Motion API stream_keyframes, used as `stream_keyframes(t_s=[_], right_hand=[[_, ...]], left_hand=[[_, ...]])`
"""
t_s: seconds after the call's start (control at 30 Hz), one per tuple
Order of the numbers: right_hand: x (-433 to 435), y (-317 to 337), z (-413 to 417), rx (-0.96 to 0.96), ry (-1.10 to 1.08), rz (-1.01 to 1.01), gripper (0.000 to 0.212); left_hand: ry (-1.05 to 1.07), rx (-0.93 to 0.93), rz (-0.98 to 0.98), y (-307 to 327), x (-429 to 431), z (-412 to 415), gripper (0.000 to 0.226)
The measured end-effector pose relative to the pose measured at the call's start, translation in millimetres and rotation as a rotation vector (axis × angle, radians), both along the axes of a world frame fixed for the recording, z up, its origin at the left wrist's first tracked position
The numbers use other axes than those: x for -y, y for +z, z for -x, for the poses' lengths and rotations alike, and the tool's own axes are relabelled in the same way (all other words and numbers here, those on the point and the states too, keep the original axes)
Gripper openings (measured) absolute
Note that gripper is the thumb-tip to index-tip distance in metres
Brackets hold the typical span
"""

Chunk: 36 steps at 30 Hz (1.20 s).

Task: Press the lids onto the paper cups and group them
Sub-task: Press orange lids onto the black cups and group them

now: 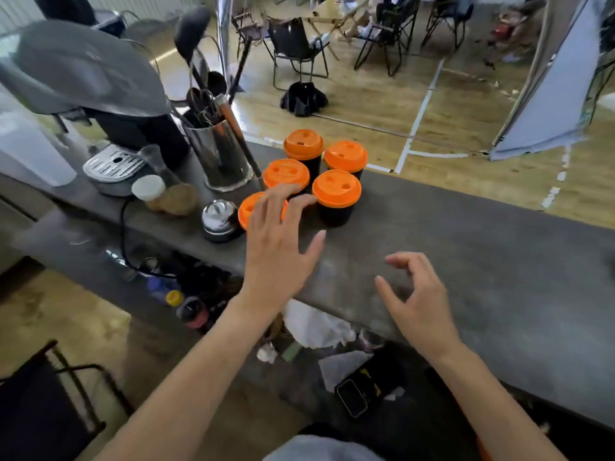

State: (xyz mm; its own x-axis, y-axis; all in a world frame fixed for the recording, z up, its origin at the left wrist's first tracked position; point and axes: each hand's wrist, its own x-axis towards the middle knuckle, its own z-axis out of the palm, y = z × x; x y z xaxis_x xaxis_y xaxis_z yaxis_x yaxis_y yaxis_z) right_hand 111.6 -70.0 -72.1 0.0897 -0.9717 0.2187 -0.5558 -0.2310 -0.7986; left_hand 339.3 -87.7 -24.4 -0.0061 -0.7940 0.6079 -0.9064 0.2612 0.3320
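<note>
On the bench (466, 247) five lidded cups (334, 216) stood ahead-left, our left hand (276, 247) flat over the nearest, our right hand (419, 301) slack, empty, behind.

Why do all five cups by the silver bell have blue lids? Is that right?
Not quite. The lids are orange, not blue. The head view shows all five black cups by the silver bell with orange lids on.
</note>
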Motion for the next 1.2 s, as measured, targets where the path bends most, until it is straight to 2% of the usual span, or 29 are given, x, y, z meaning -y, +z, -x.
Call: stream_keyframes(t_s=[0.07,0.13,0.23,0.33,0.47,0.57,0.67,0.77,0.9,0.97,1.1,1.2], right_hand=[[12,7,-20,-0.009,0.028,0.024,0.033],[26,15,-38,-0.042,0.045,0.048,0.043],[51,30,-60,-0.163,0.067,0.112,0.062],[82,41,-78,-0.288,0.079,0.141,0.077],[108,35,-90,-0.378,0.078,0.057,0.074],[116,22,-93,-0.283,0.09,0.065,0.063],[116,21,-93,-0.158,0.083,0.111,0.051],[105,22,-80,-0.102,0.085,0.126,0.048],[78,17,-23,-0.058,-0.041,0.129,0.049],[65,19,20,-0.031,-0.157,0.132,0.051],[42,26,105,-0.067,-0.374,0.121,0.058],[25,28,155,-0.075,-0.435,0.122,0.06]], left_hand=[[0.092,0.115,-0.116,10,24,-24,0.074],[0.167,0.213,-0.325,12,45,-38,0.097],[0.221,0.328,-0.456,-2,58,-44,0.108],[0.233,0.347,-0.404,-14,57,-47,0.105],[0.222,0.268,-0.331,-11,49,-47,0.105],[0.194,0.222,-0.302,-13,39,-44,0.096],[0.149,0.191,-0.242,-16,30,-38,0.073],[0.139,0.209,-0.213,-18,25,-31,0.062],[-0.019,0.008,-0.14,-22,24,-3,0.057],[-0.109,-0.022,-0.117,-24,29,26,0.054],[-0.279,-0.173,-0.119,-18,45,106,0.05],[-0.399,-0.204,-0.131,-14,50,174,0.05]])
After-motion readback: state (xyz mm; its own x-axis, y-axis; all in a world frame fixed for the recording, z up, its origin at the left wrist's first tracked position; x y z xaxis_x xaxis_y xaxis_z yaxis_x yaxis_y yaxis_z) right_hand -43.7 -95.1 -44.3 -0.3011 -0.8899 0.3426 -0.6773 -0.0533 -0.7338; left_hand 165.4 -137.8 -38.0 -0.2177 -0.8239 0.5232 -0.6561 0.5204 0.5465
